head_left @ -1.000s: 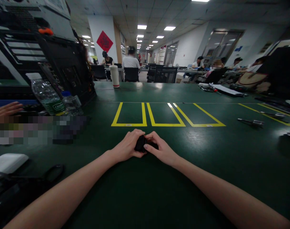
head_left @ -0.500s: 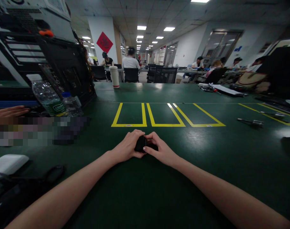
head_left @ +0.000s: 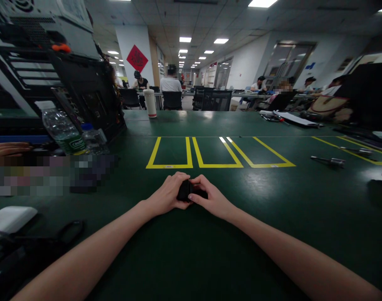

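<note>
Between my two hands is a small black box-like object (head_left: pixel 183 191), just in front of the yellow tape outlines. My left hand (head_left: pixel 169 191) wraps round its left side, fingers over the top and thumb along the near edge. From the right, my right hand (head_left: pixel 208 195) pinches it with thumb and fingertips. Its exact kind cannot be made out, as the fingers cover much of it. Both forearms reach in low over the green tabletop (head_left: pixel 191 255).
Yellow tape outlines (head_left: pixel 170 166) mark the table ahead. Plastic bottles (head_left: pixel 63 129) and computer hardware (head_left: pixel 96 100) stand at left, near another person's hand (head_left: pixel 8 149). A white cylinder (head_left: pixel 150 102) stands farther back. Metal tools (head_left: pixel 330 161) lie at right; a white box (head_left: pixel 13 219) sits near left.
The view has shifted very slightly. Both hands keep the same hold on the black object, with no clear movement of it.
</note>
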The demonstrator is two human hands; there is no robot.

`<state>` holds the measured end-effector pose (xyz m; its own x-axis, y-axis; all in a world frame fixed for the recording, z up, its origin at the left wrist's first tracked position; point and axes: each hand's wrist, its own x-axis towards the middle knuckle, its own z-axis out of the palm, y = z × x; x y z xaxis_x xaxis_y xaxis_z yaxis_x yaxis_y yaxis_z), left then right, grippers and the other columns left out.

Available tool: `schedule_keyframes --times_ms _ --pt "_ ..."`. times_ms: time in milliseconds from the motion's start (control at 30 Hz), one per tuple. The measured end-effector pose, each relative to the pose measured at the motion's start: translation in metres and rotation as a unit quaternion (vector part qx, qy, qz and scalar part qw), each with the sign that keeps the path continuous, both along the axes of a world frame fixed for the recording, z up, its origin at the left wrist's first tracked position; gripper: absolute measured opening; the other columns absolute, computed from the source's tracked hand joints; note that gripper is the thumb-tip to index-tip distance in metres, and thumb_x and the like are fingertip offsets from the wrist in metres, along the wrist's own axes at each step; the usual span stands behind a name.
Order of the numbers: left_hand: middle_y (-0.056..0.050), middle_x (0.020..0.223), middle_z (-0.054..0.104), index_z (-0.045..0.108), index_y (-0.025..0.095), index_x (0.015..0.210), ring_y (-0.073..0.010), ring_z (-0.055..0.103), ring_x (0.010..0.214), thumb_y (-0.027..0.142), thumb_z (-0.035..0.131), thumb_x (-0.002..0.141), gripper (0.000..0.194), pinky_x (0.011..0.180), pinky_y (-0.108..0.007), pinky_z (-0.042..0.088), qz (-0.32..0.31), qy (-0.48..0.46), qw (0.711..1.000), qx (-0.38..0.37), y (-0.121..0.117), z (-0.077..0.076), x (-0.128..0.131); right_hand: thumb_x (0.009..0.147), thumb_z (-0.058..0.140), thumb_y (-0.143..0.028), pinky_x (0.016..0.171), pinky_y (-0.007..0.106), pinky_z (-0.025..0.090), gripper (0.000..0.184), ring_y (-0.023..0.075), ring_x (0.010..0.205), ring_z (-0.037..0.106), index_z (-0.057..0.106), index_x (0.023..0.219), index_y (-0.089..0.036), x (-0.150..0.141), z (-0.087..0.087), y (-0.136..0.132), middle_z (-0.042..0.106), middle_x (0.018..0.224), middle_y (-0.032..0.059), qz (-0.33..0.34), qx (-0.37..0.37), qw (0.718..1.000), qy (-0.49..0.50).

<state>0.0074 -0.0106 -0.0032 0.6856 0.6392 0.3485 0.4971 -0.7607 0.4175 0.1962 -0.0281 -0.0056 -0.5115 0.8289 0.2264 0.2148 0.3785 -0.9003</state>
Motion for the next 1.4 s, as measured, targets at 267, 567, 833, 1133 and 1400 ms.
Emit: schedule_keyframes --times_ms 267,567,833,1133,1400 --pt "-0.008 0.112 0.041 0.027 0.021 0.116 -0.0241 0.045 0.098 0.026 0.065 0.067 0.062 0.082 -0.039 0.038 0.008 -0.012 1.000 0.007 0.0017 -0.0033 0.0020 0.083 0.046 -0.023 0.080 0.034 0.044 0.011 0.0155 0.089 0.052 0.047 0.094 -0.021 -0.0016 -0.0019 0.0031 0.050 0.094 0.0016 -0.032 0.018 0.999 0.013" --pt "-0.010 0.112 0.040 0.025 0.020 0.117 -0.0243 0.045 0.098 0.024 0.064 0.069 0.062 0.082 -0.038 0.038 0.002 0.000 1.000 0.004 -0.0008 0.0032 0.0011 0.079 0.053 -0.025 0.081 0.037 0.043 0.021 0.0176 0.090 0.051 0.047 0.099 -0.022 0.0005 -0.0029 0.0017 0.051 0.097 0.0024 -0.021 0.043 0.998 -0.026" --pt "-0.009 0.112 0.040 0.026 0.021 0.116 -0.0241 0.045 0.098 0.025 0.063 0.070 0.059 0.082 -0.038 0.038 -0.003 0.000 1.000 -0.003 -0.0012 0.0043 0.0014 0.079 0.051 -0.020 0.083 0.037 0.042 0.018 0.0174 0.092 0.050 0.049 0.097 -0.022 -0.0011 0.0004 0.0009 0.051 0.096 0.0023 -0.049 0.072 0.996 -0.023" --pt "-0.010 0.112 0.040 0.026 0.020 0.116 -0.0241 0.045 0.098 0.024 0.064 0.069 0.061 0.081 -0.038 0.039 0.002 -0.001 1.000 0.000 -0.0003 0.0026 0.0003 0.080 0.051 -0.026 0.079 0.037 0.045 0.021 0.0173 0.090 0.053 0.046 0.100 -0.021 -0.0010 -0.0028 0.0007 0.052 0.097 0.0026 -0.016 0.003 1.000 -0.011" --pt "-0.008 0.111 0.041 0.028 0.021 0.115 -0.0248 0.045 0.100 0.024 0.066 0.066 0.063 0.084 -0.040 0.038 0.009 -0.025 1.000 0.011 0.0024 -0.0046 0.0031 0.079 0.052 -0.018 0.084 0.035 0.043 0.017 0.0164 0.093 0.051 0.049 0.096 -0.022 -0.0014 -0.0038 0.0022 0.050 0.096 0.0019 -0.040 0.073 0.997 -0.006"
